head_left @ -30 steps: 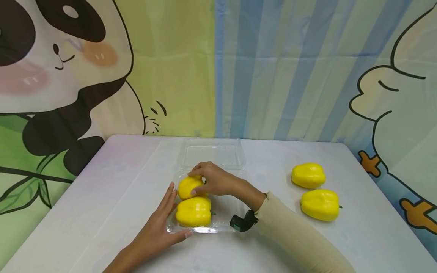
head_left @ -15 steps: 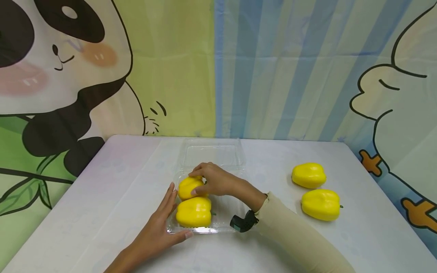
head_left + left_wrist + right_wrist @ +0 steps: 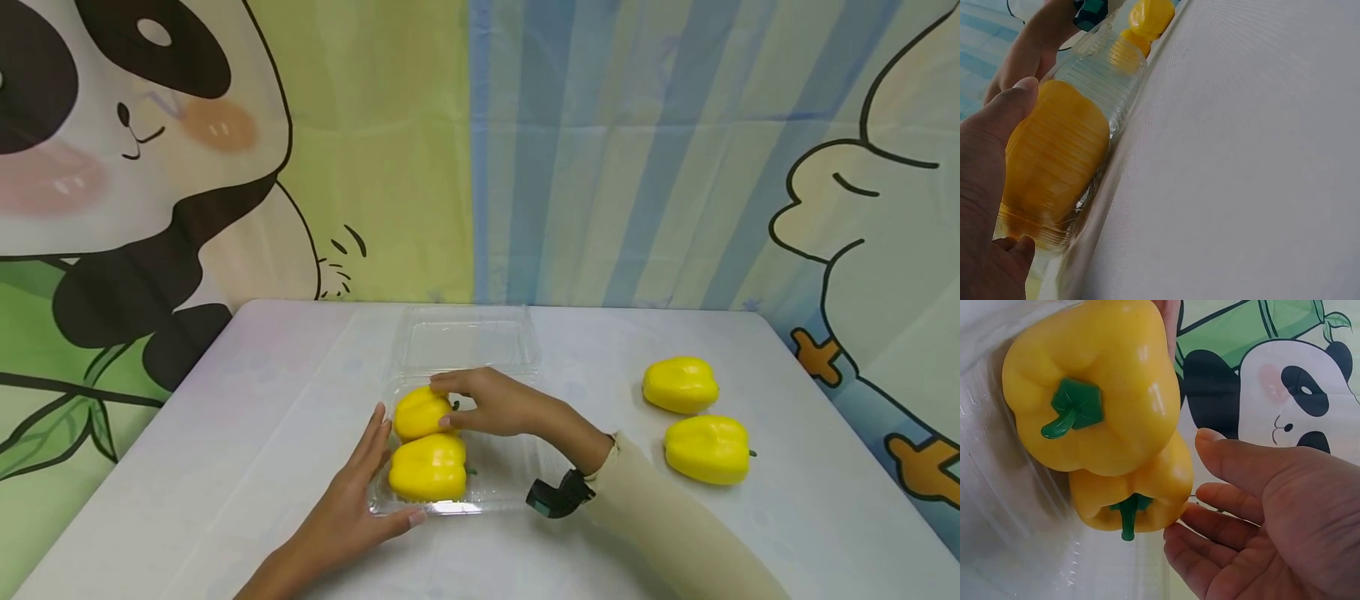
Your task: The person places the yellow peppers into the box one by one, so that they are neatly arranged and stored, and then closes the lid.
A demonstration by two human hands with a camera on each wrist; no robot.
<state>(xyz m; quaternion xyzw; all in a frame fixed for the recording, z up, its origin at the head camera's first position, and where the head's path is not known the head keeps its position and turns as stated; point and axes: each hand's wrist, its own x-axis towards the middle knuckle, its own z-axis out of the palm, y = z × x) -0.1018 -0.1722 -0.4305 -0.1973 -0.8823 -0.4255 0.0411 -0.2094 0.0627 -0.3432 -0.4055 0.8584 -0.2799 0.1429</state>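
Note:
In the head view, two yellow bell peppers lie one behind the other in the left half of a clear plastic clamshell box (image 3: pixel 498 483). My right hand (image 3: pixel 495 404) is at the rear bell pepper (image 3: pixel 420 414); the right wrist view shows its thumb apart from the pepper and its fingertips close to or touching it. The front bell pepper (image 3: pixel 427 468) has its green stem to the right. My left hand (image 3: pixel 348 500) rests against the box's near left corner, fingers straight along the left side and thumb at the front edge.
Two more yellow bell peppers lie on the white table to the right, one farther back (image 3: pixel 680 385) and one nearer (image 3: pixel 707 450). The box's clear lid (image 3: pixel 468 340) lies folded back behind its base. A printed curtain (image 3: pixel 600 150) hangs behind the table.
My right hand has loosened from the rear bell pepper and drawn slightly right and toward me. That pepper stays in the box. My left hand holds its place.

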